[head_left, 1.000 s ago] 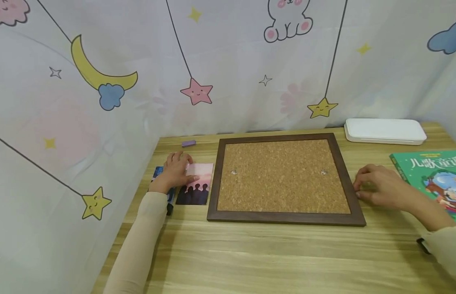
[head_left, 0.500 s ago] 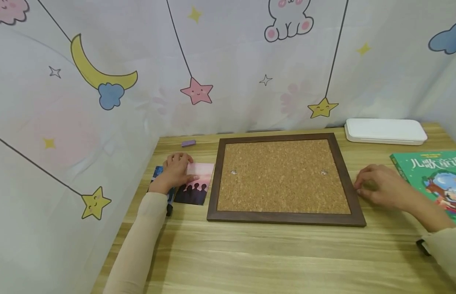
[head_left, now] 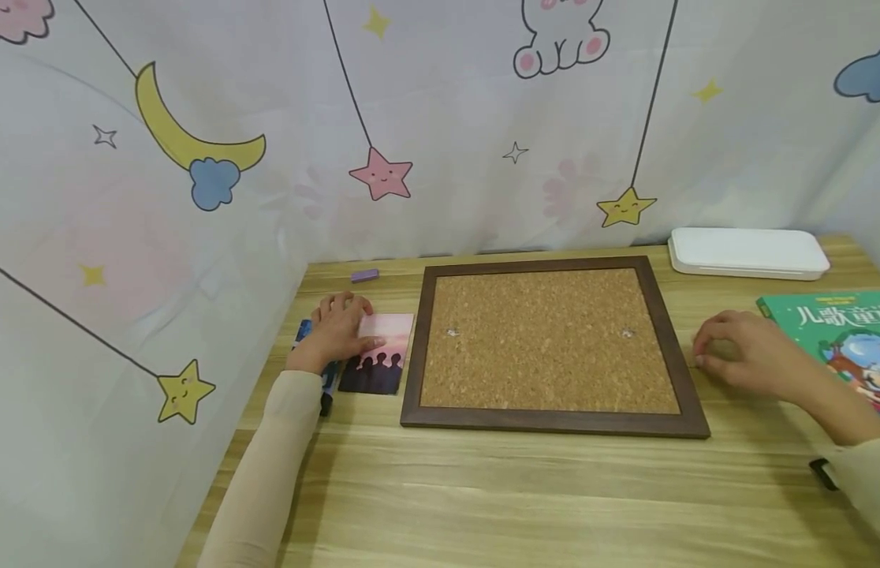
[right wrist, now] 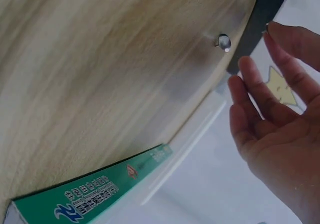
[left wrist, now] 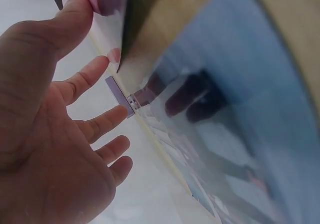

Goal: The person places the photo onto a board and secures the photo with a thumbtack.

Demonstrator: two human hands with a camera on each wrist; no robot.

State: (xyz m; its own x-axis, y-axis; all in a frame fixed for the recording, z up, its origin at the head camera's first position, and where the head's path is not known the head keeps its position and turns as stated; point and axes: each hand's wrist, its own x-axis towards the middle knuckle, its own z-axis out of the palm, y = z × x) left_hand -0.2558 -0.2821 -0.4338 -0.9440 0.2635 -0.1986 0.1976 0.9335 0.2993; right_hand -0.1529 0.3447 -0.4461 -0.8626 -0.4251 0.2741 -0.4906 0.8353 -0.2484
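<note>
My left hand (head_left: 333, 331) lies with loosely bent, spread fingers over two photos. Its thumb (left wrist: 75, 13) and index finger touch the edge of a pink photo with dark silhouettes (head_left: 379, 371). A blue glossy photo (left wrist: 210, 114) lies partly hidden beneath that hand and wrist. My right hand (head_left: 745, 355) is just right of the framed corkboard (head_left: 546, 339). In the right wrist view, its thumb and index finger pinch a tiny silver thing, apparently a thumbtack (right wrist: 266, 29), mostly hidden by the fingertips. Another silver thumbtack (right wrist: 224, 42) is on the wooden table.
A purple eraser-like block (head_left: 365, 275) lies at the back left. At the back right sits a white pencil case (head_left: 748, 252), with a green book (head_left: 809, 315) in front of it. Two small shiny bits show on the cork. A patterned curtain (head_left: 447, 158) hangs behind the table.
My right hand has shifted slightly right, away from the board's frame. The pink photo turned a little under my left hand and came back nearly straight.
</note>
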